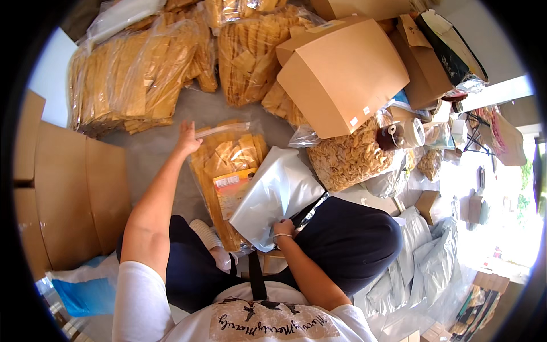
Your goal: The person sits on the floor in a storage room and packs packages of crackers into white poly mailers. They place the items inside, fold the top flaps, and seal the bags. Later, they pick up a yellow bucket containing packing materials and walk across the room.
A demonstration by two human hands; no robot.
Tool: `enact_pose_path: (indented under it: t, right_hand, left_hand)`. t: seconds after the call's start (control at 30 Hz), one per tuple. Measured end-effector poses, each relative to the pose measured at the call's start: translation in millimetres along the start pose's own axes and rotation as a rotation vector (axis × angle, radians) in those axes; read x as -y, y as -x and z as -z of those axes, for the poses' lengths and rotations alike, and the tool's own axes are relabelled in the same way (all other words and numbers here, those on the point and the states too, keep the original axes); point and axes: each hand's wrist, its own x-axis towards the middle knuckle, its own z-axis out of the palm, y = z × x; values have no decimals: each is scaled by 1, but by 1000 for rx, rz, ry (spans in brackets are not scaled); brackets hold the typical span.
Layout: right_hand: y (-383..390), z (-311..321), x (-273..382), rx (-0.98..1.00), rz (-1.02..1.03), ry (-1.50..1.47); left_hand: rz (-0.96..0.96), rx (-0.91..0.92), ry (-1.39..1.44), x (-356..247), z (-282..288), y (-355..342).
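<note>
My left hand (188, 140) is at the upper left corner of a clear plastic bag (222, 129), its fingers closed on the bag's edge near a whitish strip. Flat yellow-brown dried strips (231, 157) fill this bag, and an orange and yellow printed label (235, 185) shows through its front. The bag stands slanted before my legs. In my right hand (283, 229) is the lower edge of a silver-grey mailing bag (279, 182), gripped by my right knee. The mailing bag overlaps the right side of the clear bag, and its black inside shows along one edge.
Large clear bags of dried strips (131, 74) lie at the far side. A big brown carton (347, 74) rests there, next to a bag of small tan pieces (347, 154) and a lidded jar (401, 135). Cartons (80, 194) stand left; silver-grey bags (421, 262) lie right.
</note>
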Motion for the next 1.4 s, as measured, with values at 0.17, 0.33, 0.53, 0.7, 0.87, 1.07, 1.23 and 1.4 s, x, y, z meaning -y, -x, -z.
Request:
enact_pose_path:
  t: [0.17,0.33,0.53,0.7,0.87,1.07,1.23,1.4]
  right_hand:
    - [17,23,16,-31,110,169]
    - [17,25,19,45,65,-58]
    - [-44,-54,-36,-136,-107,-316]
    - [-6,-10,3,-148,-16,-326]
    - [19,31,40,-235,397,-536]
    - [83,133,101,333,228,-1356]
    - [95,230,138,746,300,-1477]
    - [120,281,193,591,645,-1339]
  left_hand:
    - [61,216,227,25,-43,-4]
    - [-29,59,397,4,-17,8]
    - [-5,655,484,-35,72,39]
    - [-10,637,469,-61,130,118]
    - [-66,702,935,-80,202,224]
    - [-232,300,1745,-67,237,282]
    - [-158,-85,1699,-113,268,319]
    - [-326,-284,1603,-120,317,339]
